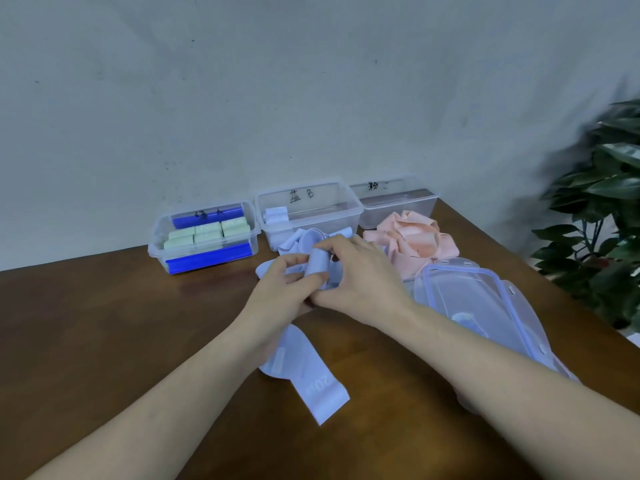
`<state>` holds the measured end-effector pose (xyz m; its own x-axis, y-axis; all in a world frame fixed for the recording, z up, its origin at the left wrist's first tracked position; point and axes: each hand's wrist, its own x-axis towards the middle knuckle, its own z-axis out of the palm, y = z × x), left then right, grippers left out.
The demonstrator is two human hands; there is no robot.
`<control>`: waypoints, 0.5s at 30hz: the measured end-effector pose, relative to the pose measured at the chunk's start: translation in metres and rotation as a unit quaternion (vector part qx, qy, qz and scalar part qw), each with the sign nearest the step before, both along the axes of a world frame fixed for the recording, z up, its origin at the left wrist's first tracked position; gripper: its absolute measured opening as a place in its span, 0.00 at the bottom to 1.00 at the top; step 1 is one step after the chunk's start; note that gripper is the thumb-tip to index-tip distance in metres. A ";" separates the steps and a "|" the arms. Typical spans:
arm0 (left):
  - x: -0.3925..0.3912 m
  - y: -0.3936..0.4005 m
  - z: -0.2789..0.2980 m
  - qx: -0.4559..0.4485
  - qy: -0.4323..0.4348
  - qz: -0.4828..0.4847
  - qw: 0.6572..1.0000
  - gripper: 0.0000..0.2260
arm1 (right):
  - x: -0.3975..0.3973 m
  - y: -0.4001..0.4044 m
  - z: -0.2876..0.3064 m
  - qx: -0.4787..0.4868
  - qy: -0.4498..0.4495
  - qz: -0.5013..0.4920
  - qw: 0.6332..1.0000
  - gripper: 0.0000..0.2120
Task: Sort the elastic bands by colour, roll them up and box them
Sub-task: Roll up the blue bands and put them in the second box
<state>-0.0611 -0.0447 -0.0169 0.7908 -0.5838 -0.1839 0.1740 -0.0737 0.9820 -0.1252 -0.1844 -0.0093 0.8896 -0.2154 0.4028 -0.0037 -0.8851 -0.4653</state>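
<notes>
A pale blue elastic band (311,382) trails across the brown table toward me, its far end wound into a small roll (318,260). My left hand (277,289) and my right hand (356,271) both grip that roll above the table. Loose pale blue bands (298,242) lie just behind my hands. A heap of pink bands (412,242) sits to the right. Three clear boxes stand by the wall: the left box (154,245) holds green rolls (204,233), the middle box (356,209) holds one blue roll (276,215), and the right box (433,202) looks empty.
Clear lids (485,306) with blue seals lie stacked on the table under my right forearm. A leafy plant (602,209) stands beyond the table's right edge. A grey wall rises behind the boxes. Bare brown tabletop (121,323) spreads to the left.
</notes>
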 end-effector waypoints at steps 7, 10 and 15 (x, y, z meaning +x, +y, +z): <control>0.008 -0.050 0.006 -0.029 0.066 0.025 0.997 0.14 | 0.017 -0.047 0.003 0.020 0.011 0.003 1.000 0.23; 0.013 -0.070 0.008 -0.030 0.073 0.022 0.997 0.18 | 0.025 -0.068 0.004 0.039 0.008 -0.002 0.999 0.22; 0.028 -0.095 0.014 -0.035 0.057 0.023 0.998 0.11 | 0.039 -0.102 0.004 0.086 0.025 0.048 0.995 0.32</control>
<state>-0.0333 -0.1398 -0.0027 0.7936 -0.5617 -0.2337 0.2858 0.0052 0.9583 -0.0863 -0.2860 -0.0053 0.9271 -0.1908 0.3227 0.0499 -0.7904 -0.6106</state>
